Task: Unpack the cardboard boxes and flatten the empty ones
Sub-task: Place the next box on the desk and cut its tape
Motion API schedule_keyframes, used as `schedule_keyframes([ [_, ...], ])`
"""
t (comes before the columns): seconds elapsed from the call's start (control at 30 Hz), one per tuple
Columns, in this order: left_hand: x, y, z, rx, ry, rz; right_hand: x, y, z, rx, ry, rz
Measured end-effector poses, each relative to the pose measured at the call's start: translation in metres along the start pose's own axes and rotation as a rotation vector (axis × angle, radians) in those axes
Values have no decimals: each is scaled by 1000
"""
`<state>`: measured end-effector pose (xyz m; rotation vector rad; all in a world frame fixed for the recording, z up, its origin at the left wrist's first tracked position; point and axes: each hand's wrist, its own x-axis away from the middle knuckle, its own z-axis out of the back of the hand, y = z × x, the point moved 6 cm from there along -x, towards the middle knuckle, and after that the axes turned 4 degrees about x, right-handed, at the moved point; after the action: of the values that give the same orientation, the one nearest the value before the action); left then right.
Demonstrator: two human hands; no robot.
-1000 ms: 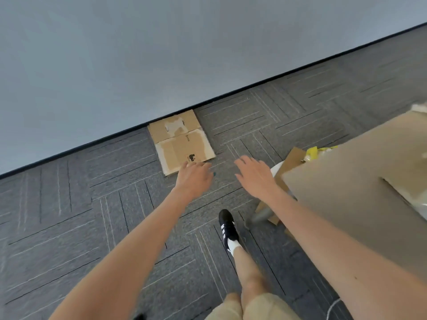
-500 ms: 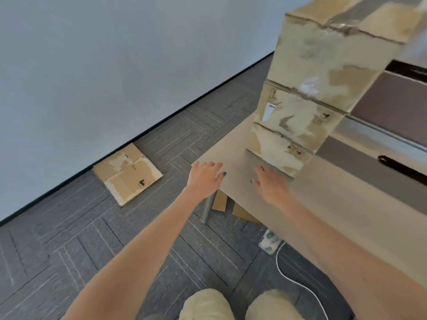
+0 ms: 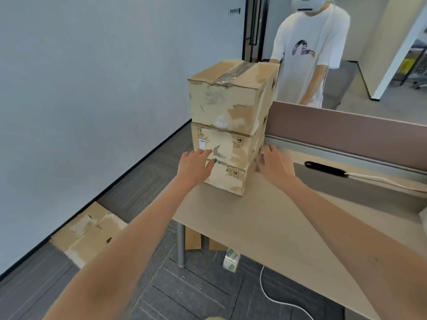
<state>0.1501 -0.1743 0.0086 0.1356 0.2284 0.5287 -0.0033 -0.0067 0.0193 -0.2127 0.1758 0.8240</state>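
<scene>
Stack of three cardboard boxes, upright on the desk (image 3: pixel 254 227) at its far-left corner: top box (image 3: pixel 231 100) sealed with tape (image 3: pixel 233 76) along its lid, middle box (image 3: pixel 226 146) and bottom box (image 3: pixel 228 179) shallower, all scuffed where labels were torn off. Long axis of the stack vertical; a corner edge points toward the camera, and the tape seam runs away toward the desk's far edge. Likely stiff-walled and, being sealed, probably loaded, so top-heavy if the lower boxes are pulled. Best hold: palms on opposite side faces of one box, low down. Left hand (image 3: pixel 195 168) lies flat on the front face at the middle-bottom seam, fingers released and spread. Right hand (image 3: pixel 275 166) at the stack's right side, fingers straight, gripping nothing; contact unclear. Partition (image 3: pixel 346 132) along the desk's far edge; a person (image 3: pixel 309 54) stands beyond it. Flattened box (image 3: pixel 92 234) on the floor left of the desk.
</scene>
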Motion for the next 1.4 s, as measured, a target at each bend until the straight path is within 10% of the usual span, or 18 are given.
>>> schedule_keyframes([
  [0.43, -140, -29, 106, 156, 472, -81, -123, -18, 76, -229, 320, -242],
  [0.93, -246, -73, 102, 996, 245, 228, -195, -10, 55, -1337, 225, -583],
  [1.4, -224, -21, 85, 1325, 327, 238, -157, 32, 66, -1534, 248, -522],
])
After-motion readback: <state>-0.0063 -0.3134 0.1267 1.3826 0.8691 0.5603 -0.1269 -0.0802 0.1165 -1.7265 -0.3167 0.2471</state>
